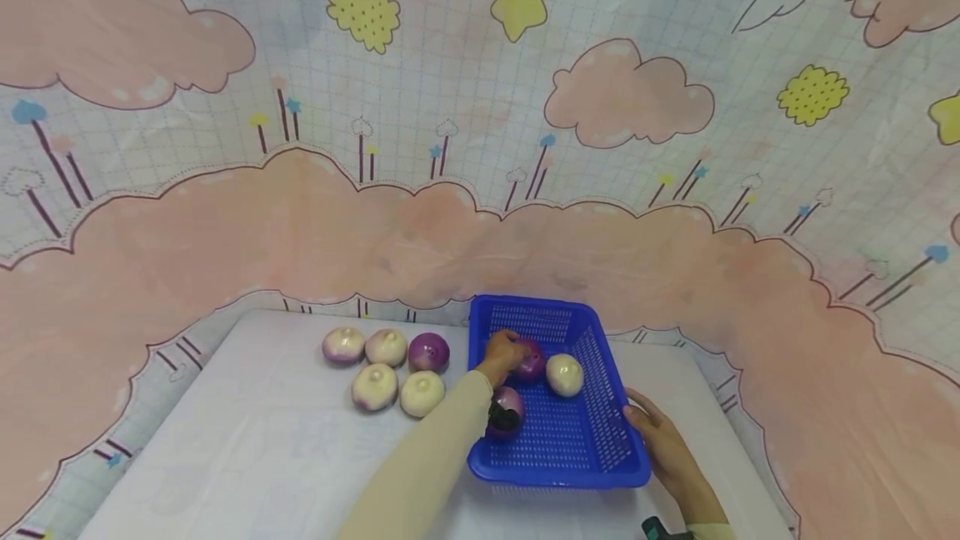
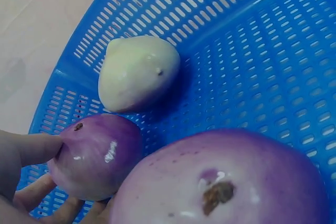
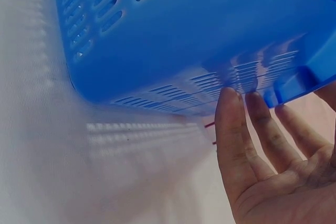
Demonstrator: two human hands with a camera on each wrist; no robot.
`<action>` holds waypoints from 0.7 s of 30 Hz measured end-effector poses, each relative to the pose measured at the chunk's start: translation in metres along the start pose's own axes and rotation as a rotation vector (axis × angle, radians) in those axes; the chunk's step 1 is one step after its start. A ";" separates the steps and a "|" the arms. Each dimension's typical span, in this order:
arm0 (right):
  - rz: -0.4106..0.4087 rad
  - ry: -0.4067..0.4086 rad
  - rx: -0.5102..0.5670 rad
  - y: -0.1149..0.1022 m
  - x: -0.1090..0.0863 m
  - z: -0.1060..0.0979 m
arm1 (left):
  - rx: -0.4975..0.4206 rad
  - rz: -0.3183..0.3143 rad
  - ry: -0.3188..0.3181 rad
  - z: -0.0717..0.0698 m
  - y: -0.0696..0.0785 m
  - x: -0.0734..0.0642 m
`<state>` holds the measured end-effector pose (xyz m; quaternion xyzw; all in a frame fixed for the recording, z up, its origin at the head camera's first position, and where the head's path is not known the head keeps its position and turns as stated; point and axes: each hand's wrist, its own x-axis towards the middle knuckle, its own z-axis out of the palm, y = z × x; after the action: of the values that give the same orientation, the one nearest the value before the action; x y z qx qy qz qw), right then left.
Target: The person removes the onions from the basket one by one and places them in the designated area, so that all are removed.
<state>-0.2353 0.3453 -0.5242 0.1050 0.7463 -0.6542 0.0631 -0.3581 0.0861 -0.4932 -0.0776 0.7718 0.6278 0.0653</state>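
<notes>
White-topped table (image 1: 247,432) up near, and the whole far side is this kiddie backdrop (image 1: 465,57) lol: pink cloud (image 1: 127,36) on the left, another right of middle, yellow star (image 1: 520,2) between, scalloped pink band (image 1: 450,252) below.

Basket (image 1: 558,478): blue plastic, slotted, open side up; three onions inside. Purple onion (image 1: 535,365) glossy, small dark scar, gripped by left hand (image 1: 504,354). White onion (image 1: 565,376) just beside it, one end pointed. Pale-purple onion (image 2: 231,171) near, brown scar showing. Outside, to basket's left, five clustered: four whitish onions (image 1: 375,387), one deep-purple onion (image 1: 429,352).
</notes>
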 end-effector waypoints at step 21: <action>0.014 0.003 -0.034 0.001 0.000 0.001 | -0.127 0.119 -0.171 -0.027 0.031 -0.012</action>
<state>-0.2353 0.3444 -0.5253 0.1100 0.7566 -0.6409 0.0685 -0.3529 0.0665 -0.4553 0.0180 0.7255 0.6823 0.0885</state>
